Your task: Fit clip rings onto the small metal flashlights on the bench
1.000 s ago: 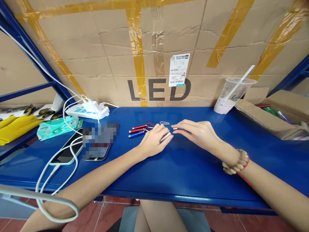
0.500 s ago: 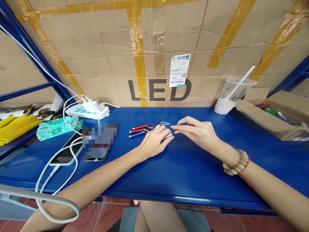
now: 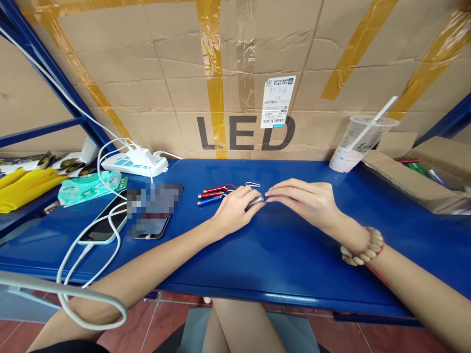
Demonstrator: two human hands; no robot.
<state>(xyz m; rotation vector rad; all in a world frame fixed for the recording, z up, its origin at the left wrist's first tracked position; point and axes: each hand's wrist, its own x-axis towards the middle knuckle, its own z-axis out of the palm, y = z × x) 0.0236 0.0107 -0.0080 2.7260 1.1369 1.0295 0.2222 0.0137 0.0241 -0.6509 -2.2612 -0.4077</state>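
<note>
FREE: tbl (image 3: 294,260), your side of L hand (image 3: 237,208) & R hand (image 3: 305,198), out to nr edge; also R hand to box (image 3: 393,181) | TIGHT: your hands almost meet, little room btwn | BLKD L: phones (image 3: 156,229), cable (image 3: 91,327) | BLKD ctr: pens (image 3: 211,195) & clip (image 3: 252,184) just past your L hand | BLKD R: cup (image 3: 343,158), box | BACK: carton (image 3: 165,105), full width

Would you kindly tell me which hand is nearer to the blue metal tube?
Left: the left hand is just right of the blue metal tube; the right hand is farther right.
</note>
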